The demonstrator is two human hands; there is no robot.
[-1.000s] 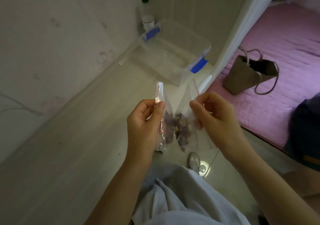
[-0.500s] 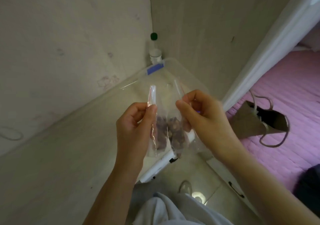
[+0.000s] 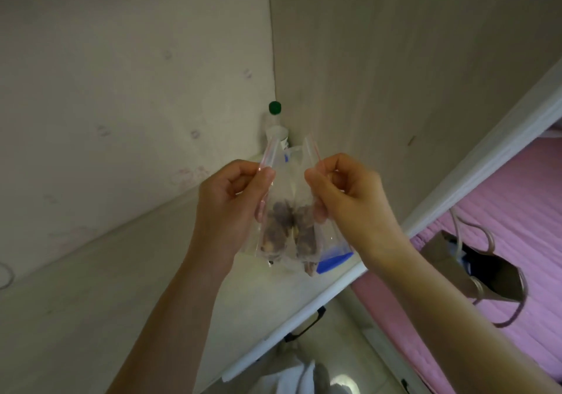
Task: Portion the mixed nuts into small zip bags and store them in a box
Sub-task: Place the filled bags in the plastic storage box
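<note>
Two small zip bags of mixed nuts hang side by side above the pale counter [image 3: 91, 302], one pinched in each hand.

Each clear bag has a red-striped zip top and a clump of dark brown nuts sunk to its bottom. A second ago the clear box stood in full view beyond the hands; now the bags cover most of it, and only its blue latch [image 3: 333, 260] shows plainly, below the right bag. The left hand [image 3: 234, 208] pinches the left zip bag [image 3: 273, 211] near its top between thumb and curled fingers. The right hand [image 3: 349, 202] grips the right zip bag [image 3: 305, 226] the same way. The bags' lower halves touch between the hands. A green-capped bottle [image 3: 274, 108] stands in the corner behind.
</note>
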